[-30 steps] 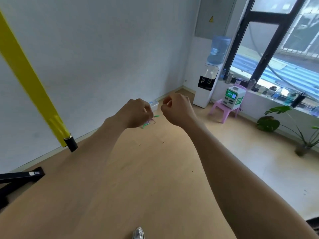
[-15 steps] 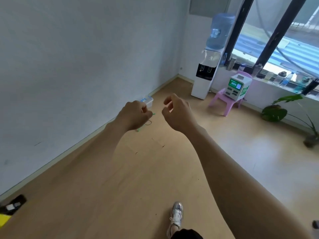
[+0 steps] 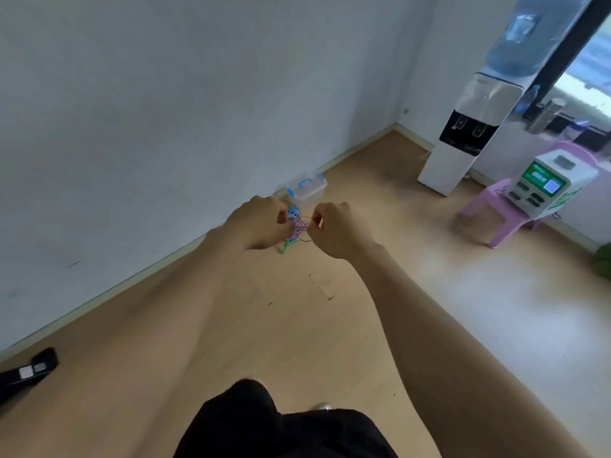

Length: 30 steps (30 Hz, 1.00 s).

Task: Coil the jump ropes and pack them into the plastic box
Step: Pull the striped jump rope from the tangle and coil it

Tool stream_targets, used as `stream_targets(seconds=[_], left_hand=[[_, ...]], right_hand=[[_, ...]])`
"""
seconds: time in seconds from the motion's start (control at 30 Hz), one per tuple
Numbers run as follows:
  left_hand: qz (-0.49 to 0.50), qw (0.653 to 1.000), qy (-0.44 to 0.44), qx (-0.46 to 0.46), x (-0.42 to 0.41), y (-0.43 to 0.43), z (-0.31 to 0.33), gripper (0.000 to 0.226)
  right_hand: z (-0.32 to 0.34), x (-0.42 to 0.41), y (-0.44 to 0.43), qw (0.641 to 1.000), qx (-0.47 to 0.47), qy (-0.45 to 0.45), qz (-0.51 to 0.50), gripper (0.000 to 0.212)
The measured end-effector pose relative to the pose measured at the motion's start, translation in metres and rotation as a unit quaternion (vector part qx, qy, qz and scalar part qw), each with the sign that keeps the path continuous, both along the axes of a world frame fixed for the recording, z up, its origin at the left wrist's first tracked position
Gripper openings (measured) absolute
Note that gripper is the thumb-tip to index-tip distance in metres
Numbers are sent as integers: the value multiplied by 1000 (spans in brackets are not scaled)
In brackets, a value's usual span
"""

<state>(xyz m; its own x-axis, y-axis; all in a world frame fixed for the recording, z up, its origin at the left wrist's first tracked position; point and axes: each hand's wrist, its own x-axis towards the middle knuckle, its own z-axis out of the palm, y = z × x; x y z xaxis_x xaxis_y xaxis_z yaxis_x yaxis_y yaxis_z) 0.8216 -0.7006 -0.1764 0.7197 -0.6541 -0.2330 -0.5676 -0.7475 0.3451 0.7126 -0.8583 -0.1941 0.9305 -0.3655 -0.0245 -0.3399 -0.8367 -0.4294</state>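
The clear plastic box with blue handle and latches (image 3: 309, 190) sits on the floor against the wall, long axis along the baseboard. Just before it lies a tangled pink, green and blue heap of jump ropes (image 3: 295, 229). The left hand (image 3: 261, 224) and right hand (image 3: 334, 229) hover curled, fingertips pinched; whether they grip rope, I cannot tell.

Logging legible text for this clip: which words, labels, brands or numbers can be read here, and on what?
None can be read.
Green and white machine on the pink chair: green panel and blue screen carry marks, too blurred to read.
Black object on the floor: pale label, too small to read.
Water dispenser: no legible marking.
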Motion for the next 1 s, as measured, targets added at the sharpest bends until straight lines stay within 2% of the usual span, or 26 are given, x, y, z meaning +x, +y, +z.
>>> stream_targets(seconds=[0.1,0.27,0.37,0.53,0.83,1.0], left_hand=[[6,999,32,29,53,-25,-18,37],[15,998,44,42,162,-70,-49,27],[18,998,50,28,232,-96,-56,31],[16,999,46,7,338,-139,-54,20],[16,999,35,-23,467,-218,-58,18],[84,995,38,-43,528,-263,-75,17]], right_hand=[[-8,56,-30,999,4,32,18,19],[-34,166,-80,998,0,43,39,18],[-41,239,-108,998,14,49,38,17],[-41,339,-148,998,21,54,31,17],[-45,479,-219,996,7,72,43,16],[-57,562,-272,991,-14,88,101,20]])
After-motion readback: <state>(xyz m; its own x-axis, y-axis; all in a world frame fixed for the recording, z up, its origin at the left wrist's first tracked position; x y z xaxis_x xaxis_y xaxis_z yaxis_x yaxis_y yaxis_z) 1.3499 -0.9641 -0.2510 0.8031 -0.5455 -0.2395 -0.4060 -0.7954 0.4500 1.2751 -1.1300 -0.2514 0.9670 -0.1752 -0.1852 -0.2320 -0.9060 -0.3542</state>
